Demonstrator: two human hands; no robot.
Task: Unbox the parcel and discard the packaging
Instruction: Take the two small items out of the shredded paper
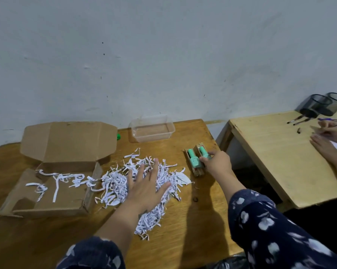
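Note:
An open brown cardboard box point(47, 191) lies at the left of the wooden table point(192, 220), its lid flap up and a few white paper strips inside. A heap of shredded white paper point(115, 185) spreads across the table's middle. My left hand point(146, 185) lies flat on the heap with fingers spread. Two mint-green bottles in small cardboard holders point(195, 161) lie to the right of the heap. My right hand point(217, 162) rests against the right-hand bottle, fingers curled around its side.
A clear plastic container point(152, 129) stands at the table's back edge, with a small green object point(118, 136) beside the box flap. A second, lighter table point(280, 158) at the right holds two dark mesh cups point(319, 105), pens and another person's hands point(326, 140).

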